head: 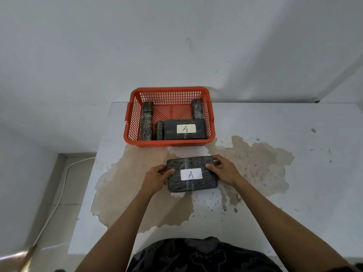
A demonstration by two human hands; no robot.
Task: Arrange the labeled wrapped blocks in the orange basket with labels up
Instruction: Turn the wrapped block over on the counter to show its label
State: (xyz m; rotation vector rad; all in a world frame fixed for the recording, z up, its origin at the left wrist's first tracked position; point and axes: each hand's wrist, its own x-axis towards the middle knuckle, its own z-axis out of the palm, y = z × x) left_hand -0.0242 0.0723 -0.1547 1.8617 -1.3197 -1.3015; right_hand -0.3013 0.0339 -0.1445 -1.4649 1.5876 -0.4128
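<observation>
A dark wrapped block (191, 184) with a white "A" label facing up lies on the table in front of the orange basket (169, 143). My left hand (159, 176) grips its left end and my right hand (224, 170) grips its right end. Inside the basket, another wrapped block (184, 136) lies flat at the front with its "A" label up. A narrow block (159, 130) stands on edge beside it. Two more blocks stand on edge: one along the left wall (146, 122), one at the back right (197, 108).
The white table (275, 193) has a large worn brown patch under and around the block. The basket sits at the table's far edge against a white wall. A white cable (59, 193) runs along the floor to the left.
</observation>
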